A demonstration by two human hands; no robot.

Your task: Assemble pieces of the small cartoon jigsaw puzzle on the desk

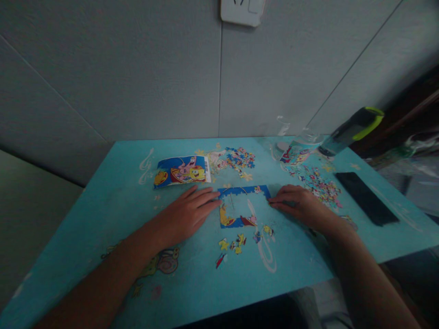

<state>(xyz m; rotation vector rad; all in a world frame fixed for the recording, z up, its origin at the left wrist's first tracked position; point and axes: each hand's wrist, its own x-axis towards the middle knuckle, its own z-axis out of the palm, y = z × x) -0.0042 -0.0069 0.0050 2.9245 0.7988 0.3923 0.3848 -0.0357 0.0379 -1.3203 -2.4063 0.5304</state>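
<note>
A partly joined jigsaw puzzle (pixel 240 190) lies on the table, a blue border with cartoon parts round a bare middle. My left hand (pixel 194 210) rests flat with its fingers stretched out, their tips at the puzzle's left edge. On the other side my right hand (pixel 297 201) has its fingers pinched together at the puzzle's upper right corner. A small puzzle piece (pixel 270 201) seems to be at those fingertips, mostly hidden by them. Several loose yellow and coloured pieces (pixel 238 243) lie just below the puzzle.
Behind the puzzle lies a picture card (pixel 183 172), with a heap of pieces (pixel 240 157) beside it. Another heap (pixel 322 187) spreads beyond my right hand. A clear plastic jar (pixel 300 148), a dark bottle (pixel 350 132) and a black flat object (pixel 366 197) are on the right.
</note>
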